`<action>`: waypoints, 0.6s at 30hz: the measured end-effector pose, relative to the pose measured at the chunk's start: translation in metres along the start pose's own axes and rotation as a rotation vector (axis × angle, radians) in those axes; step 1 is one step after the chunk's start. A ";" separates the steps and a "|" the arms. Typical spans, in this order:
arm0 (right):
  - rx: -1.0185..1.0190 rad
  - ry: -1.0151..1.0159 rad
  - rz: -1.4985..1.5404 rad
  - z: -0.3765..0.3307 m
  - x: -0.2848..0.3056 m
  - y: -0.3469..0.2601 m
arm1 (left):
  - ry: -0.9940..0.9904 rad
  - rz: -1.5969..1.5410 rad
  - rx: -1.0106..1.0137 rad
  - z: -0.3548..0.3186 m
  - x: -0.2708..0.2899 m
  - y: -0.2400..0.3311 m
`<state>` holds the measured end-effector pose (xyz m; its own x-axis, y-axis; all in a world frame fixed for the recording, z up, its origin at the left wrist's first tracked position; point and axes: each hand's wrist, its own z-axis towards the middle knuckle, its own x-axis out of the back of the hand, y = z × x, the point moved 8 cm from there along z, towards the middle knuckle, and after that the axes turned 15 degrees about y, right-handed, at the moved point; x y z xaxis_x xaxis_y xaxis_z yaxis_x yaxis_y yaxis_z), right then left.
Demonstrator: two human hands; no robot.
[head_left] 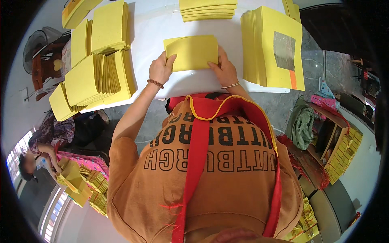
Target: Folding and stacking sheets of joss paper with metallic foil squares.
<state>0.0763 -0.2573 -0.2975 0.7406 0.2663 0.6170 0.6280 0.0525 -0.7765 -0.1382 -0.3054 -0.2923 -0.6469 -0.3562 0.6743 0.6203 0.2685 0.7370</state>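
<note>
Flanking folded yellow sheet (192, 52), paper stacks (99, 77), foil-square pile (275, 48), white table (150, 48)

Both hands press a folded yellow sheet (192, 52) on the white table (150, 48): left hand (161, 69), right hand (223, 69), yellow stacks (99, 77) alongside.

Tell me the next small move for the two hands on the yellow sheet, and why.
Probably press the fold flat. The left hand and right hand each pinch a side of the yellow sheet, which lies doubled on the white table, its upper layer slightly out of line at the top edge. Fanned stacks of folded sheets lie left; a flat stack lies right.
</note>
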 end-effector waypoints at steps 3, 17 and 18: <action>-0.063 0.125 0.280 0.005 0.002 0.008 | -0.033 0.207 0.021 0.005 -0.001 0.006; 0.051 0.195 -0.083 0.021 0.001 -0.007 | -0.074 0.329 0.167 0.021 -0.010 -0.020; 0.052 0.193 -0.083 0.022 0.001 -0.009 | -0.073 0.329 0.170 0.024 -0.010 -0.021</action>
<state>0.0660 -0.2368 -0.2922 0.7221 0.0703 0.6882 0.6792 0.1175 -0.7245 -0.1555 -0.2861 -0.3132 -0.4591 -0.1631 0.8733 0.7219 0.5044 0.4738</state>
